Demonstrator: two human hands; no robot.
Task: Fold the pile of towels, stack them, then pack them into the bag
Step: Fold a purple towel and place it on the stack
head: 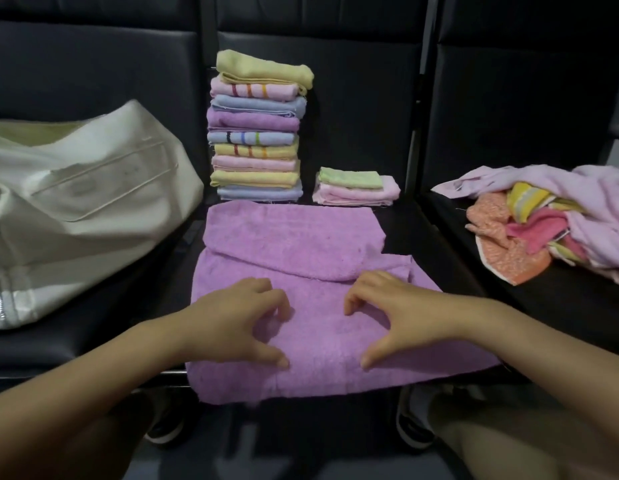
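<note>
i am leaning over the dark padded bench (439, 237) with a purple towel (301, 244) lying spread on the seat right in front of me, its far part doubled over into a loose flap and its near edge hanging off the front of the seat. my left hand (238, 320) is hovering on the towel's near left part, fingers curled like a claw with the tips and thumb touching the cloth, gripping nothing that i can see. my right hand (398, 313) is mirroring it on the near right part, fingers bent, thumb tip down on the towel.

just beyond the towel, a tall stack of folded towels (258, 133) is standing at the far middle of the seat, a yellow one on top. to its right a short stack (355, 187) is sitting with a green cloth on top. on the left seat the cream bag (93, 209) is slumping. on the right seat the unfolded pile (550, 223) is lying in a heap of lilac, orange, pink and yellow.
</note>
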